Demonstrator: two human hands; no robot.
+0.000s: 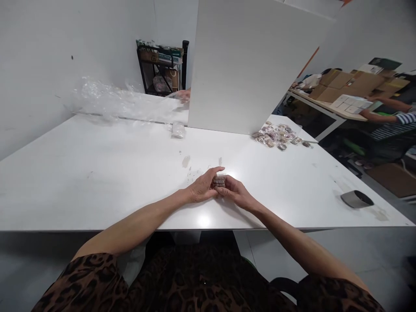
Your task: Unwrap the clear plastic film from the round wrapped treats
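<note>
Near the table's front middle, my two hands meet around a small brown beaded bundle [219, 181], with what looks like clear wrap on it. My left hand [203, 187] curves round its left side, one finger stretched out above it. My right hand [238, 193] grips the other side, thumb in front and fingers behind. The fingers cover part of the bundle, so I cannot make out its exact kind. Small scraps [186, 161] or marks lie on the white table [97, 182] just beyond my hands.
A tall white panel [253, 65] stands across the back. Small clear-wrapped packets [279, 136] are heaped at its right. Clear bags [178, 130] and crumpled plastic film [107, 99] lie back left. A grey cylinder [356, 199] sits right. Other people's hands [184, 95] show behind.
</note>
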